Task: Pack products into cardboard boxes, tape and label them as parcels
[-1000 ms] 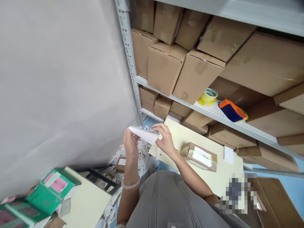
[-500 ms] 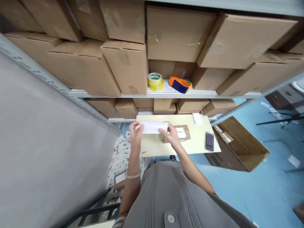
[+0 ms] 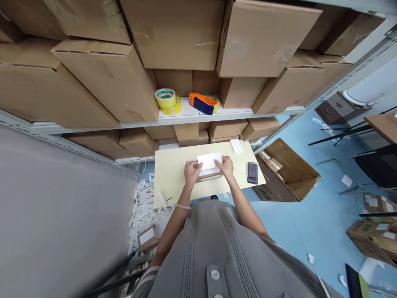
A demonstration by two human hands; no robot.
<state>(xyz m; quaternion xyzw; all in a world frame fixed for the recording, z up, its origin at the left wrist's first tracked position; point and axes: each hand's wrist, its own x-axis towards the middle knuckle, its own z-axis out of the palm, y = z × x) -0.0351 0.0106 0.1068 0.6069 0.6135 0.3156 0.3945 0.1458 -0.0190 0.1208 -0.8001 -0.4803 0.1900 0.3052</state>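
A white paper label [image 3: 210, 160] is stretched between my two hands, above or against the top of a small cardboard box [image 3: 208, 178] on the cream table [image 3: 173, 165]. The label's left end is pinched by my left hand [image 3: 191, 171], thumb on top. My right hand [image 3: 226, 167] closes on the label's right end the same way. Much of the box lies under the label and my fingers, so I cannot tell whether the label touches it.
A phone [image 3: 252, 172] and a white stack of paper [image 3: 236, 145] lie on the table's right part. Tape rolls [image 3: 168, 100] and an orange-and-blue tape dispenser [image 3: 203, 102] sit on the shelf. An open carton [image 3: 288, 169] stands right; paper strips [image 3: 145, 207] cover the left floor.
My hands have lowered the label from in front of the box to over it. A white strip now shows at the table's left edge. The view has shifted right.
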